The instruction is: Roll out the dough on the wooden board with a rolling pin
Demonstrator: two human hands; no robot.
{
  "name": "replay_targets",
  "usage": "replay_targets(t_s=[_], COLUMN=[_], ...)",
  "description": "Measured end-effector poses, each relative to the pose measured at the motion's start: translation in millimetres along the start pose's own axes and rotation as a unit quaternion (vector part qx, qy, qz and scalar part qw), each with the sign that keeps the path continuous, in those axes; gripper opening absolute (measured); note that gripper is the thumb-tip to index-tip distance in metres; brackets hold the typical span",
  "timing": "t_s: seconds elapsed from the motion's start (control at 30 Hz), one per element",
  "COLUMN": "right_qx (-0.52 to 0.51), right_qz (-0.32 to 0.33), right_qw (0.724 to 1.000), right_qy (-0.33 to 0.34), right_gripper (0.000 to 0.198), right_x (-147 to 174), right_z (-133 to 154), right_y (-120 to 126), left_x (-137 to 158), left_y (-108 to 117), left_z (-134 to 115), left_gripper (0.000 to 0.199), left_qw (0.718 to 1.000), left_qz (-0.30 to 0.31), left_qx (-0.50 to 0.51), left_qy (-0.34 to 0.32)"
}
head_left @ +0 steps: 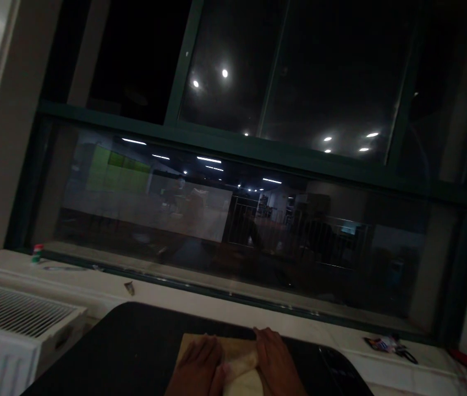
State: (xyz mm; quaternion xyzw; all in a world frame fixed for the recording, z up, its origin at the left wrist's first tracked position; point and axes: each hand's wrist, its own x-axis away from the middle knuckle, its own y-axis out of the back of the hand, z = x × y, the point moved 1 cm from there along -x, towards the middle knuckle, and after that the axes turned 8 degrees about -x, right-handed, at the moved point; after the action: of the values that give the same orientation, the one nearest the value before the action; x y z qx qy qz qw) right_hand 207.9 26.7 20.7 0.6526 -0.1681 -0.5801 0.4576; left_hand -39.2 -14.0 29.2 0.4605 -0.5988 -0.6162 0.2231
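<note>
At the bottom edge of the head view my left hand [198, 367] and my right hand [276, 363] lie side by side on a pale, soft lump [242, 374], maybe dough or folded cloth. Both hands press on it with fingers curled over its top. The lump rests on a tan board [233, 344], which sits on a dark rounded tabletop [134, 346]. The frame cuts off the lower part of the hands and the lump.
A white windowsill [93, 278] runs behind the table under a large dark window [237, 220] with reflections. A small red, white and green bottle [37, 253] stands on the sill at left. A white radiator [14, 324] is at lower left. Wrappers [388, 345] lie at right.
</note>
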Motion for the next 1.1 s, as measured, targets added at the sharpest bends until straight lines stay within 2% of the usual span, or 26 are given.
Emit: replay_targets(t_s=[0.13, 0.27, 0.4, 0.53, 0.63, 0.73, 0.9, 1.0, 1.1], right_qx=[-0.005, -0.006, -0.015, -0.033, -0.038, -0.015, 0.017, 0.022, 0.061], right_qz=[0.034, 0.039, 0.001, -0.021, -0.043, -0.062, -0.083, -0.083, -0.104], right_qw=[0.999, 0.999, 1.0, 0.998, 0.997, 0.997, 0.996, 0.996, 0.991], right_qy=[0.021, 0.013, -0.011, 0.047, 0.057, 0.041, -0.001, -0.018, 0.051], right_gripper=[0.036, 0.037, 0.042, 0.046, 0.051, 0.05, 0.047, 0.048, 0.044], right_x=[-7.7, -12.6, 11.5, 43.0, 59.0, 65.0, 69.3, 82.2, 93.5], right_z=[-1.2, 5.8, 6.4, -5.6, -10.1, -2.6, 10.3, -1.8, -20.8], right_y=[-16.9, -9.7, -1.1, -8.0, -11.7, -2.2, 19.8, 11.3, -9.0], left_x=[-3.8, -2.1, 2.0, 7.4, 13.3, 19.0, 22.2, 21.5, 18.5], left_y=[2.4, 7.0, 4.1, -5.8, -7.3, 0.4, 13.9, 12.0, 5.0], left_z=[4.1, 4.4, 2.4, 1.1, -6.8, -17.8, -24.9, -23.5, -20.8], left_gripper=[0.051, 0.052, 0.053, 0.047, 0.043, 0.044, 0.037, 0.038, 0.038], left_qw=[1.0, 0.999, 1.0, 0.999, 0.998, 0.998, 0.998, 0.998, 0.998], left_qz=[-0.012, -0.012, -0.002, -0.014, -0.008, 0.008, -0.006, 0.002, 0.003], left_qx=[-0.009, -0.023, -0.02, -0.021, -0.03, -0.031, -0.012, -0.003, 0.002], left_qy=[0.017, 0.028, 0.01, -0.023, -0.051, -0.058, -0.059, -0.059, -0.06])
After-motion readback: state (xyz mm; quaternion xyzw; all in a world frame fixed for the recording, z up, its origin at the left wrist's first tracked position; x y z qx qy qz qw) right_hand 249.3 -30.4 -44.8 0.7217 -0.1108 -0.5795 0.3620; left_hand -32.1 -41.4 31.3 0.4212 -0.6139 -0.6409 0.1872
